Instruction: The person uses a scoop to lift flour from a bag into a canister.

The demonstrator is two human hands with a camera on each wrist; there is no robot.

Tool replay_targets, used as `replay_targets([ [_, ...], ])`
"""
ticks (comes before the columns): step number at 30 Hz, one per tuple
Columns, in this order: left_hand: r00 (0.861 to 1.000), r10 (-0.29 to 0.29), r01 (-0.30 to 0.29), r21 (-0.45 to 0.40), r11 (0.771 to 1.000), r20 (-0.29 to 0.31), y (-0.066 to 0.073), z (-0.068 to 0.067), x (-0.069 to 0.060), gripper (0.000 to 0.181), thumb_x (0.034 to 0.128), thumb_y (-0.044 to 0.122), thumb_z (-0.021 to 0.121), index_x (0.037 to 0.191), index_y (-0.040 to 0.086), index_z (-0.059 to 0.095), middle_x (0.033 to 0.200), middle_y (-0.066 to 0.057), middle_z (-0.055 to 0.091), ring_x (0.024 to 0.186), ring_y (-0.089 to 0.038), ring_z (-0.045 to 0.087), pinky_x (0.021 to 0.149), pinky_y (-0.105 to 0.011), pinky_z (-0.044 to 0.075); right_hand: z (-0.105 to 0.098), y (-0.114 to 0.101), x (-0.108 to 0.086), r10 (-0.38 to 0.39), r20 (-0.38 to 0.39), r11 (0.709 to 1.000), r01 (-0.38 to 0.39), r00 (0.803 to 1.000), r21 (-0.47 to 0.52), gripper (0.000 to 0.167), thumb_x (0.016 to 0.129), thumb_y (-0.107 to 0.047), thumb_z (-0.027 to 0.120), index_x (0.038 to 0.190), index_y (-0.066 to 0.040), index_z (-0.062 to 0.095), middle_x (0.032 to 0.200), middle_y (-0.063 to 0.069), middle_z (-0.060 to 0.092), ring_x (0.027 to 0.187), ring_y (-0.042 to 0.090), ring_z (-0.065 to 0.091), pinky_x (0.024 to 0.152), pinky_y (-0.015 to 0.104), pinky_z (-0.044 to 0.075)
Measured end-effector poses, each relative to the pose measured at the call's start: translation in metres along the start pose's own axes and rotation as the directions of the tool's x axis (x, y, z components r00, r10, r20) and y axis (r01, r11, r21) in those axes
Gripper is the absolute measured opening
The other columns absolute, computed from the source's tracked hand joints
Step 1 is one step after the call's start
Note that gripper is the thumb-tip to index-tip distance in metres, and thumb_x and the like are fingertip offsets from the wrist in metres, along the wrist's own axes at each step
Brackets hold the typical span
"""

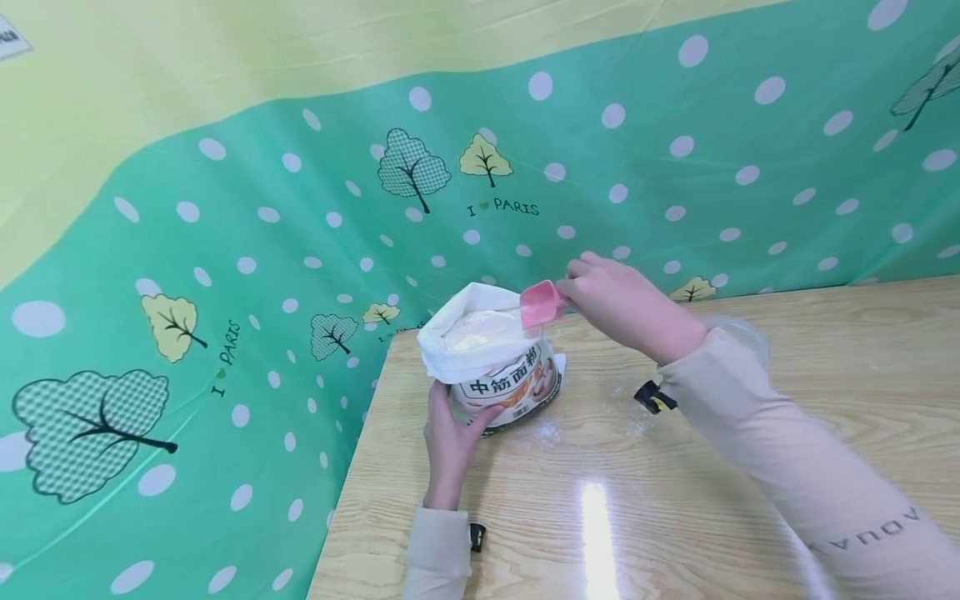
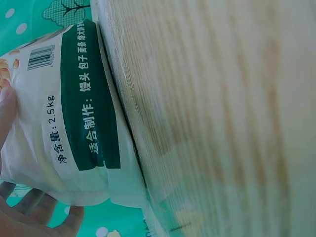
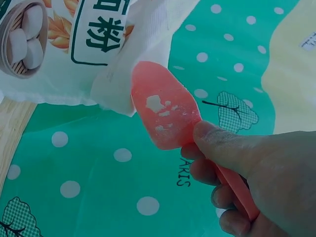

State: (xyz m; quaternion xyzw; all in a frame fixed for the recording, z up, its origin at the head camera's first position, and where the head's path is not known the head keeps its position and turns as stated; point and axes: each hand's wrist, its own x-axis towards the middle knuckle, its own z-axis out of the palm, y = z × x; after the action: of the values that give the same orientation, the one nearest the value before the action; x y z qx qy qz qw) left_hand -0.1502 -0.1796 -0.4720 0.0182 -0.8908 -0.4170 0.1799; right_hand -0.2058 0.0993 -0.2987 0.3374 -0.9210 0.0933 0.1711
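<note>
A white bag of flour [image 1: 510,379] stands on the table with its top rolled outward, and white flour [image 1: 480,331] shows inside. My left hand [image 1: 450,433] holds the lower left of the bag, thumb on its printed front; the left wrist view has the fingers [image 2: 44,210] round the side. In my right hand [image 1: 611,296] is a pink scoop [image 1: 540,305], gripped by its handle, its head at the right edge of the bag's mouth. Patches of flour cling to the scoop's face [image 3: 170,106] in the right wrist view.
A clear bowl [image 1: 744,332] stands behind my right forearm, partly hidden by it. Traces of spilled flour [image 1: 547,433] lie on the wooden table [image 1: 540,533] in front of the bag. A green patterned cloth [image 1: 247,358] hangs behind and to the left.
</note>
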Motion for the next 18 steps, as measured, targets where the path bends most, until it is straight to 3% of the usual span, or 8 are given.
replay_targets([
  [6, 1.000, 0.005, -0.005, -0.021, 1.000, 0.006, 0.003, -0.001, 0.000, 0.100, 0.0690, 0.052, 0.085, 0.149, 0.021, 0.035, 0.144, -0.003, 0.049, 0.135, -0.028, 0.048, 0.114, -0.050, 0.039, 0.006, -0.006, 0.006, -0.023, 0.006, 0.997, 0.024, 1.000, -0.067, 0.018, 0.084, 0.003, 0.074, 0.101, -0.003, 0.076, 0.086, 0.009, 0.066, 0.079, 0.024, 0.051, 0.067, 0.031, 0.048],
  [18, 1.000, -0.010, 0.011, -0.014, 1.000, 0.004, 0.006, -0.002, -0.002, 0.100, 0.0685, 0.052, 0.085, 0.149, 0.021, 0.035, 0.144, -0.002, 0.050, 0.135, -0.027, 0.048, 0.114, -0.049, 0.039, 0.018, -0.021, 0.020, -0.008, 0.021, 0.990, 0.010, 1.000, -0.139, 0.021, 0.081, 0.009, 0.073, 0.101, 0.000, 0.074, 0.093, 0.014, 0.068, 0.082, 0.026, 0.056, 0.074, 0.034, 0.055],
])
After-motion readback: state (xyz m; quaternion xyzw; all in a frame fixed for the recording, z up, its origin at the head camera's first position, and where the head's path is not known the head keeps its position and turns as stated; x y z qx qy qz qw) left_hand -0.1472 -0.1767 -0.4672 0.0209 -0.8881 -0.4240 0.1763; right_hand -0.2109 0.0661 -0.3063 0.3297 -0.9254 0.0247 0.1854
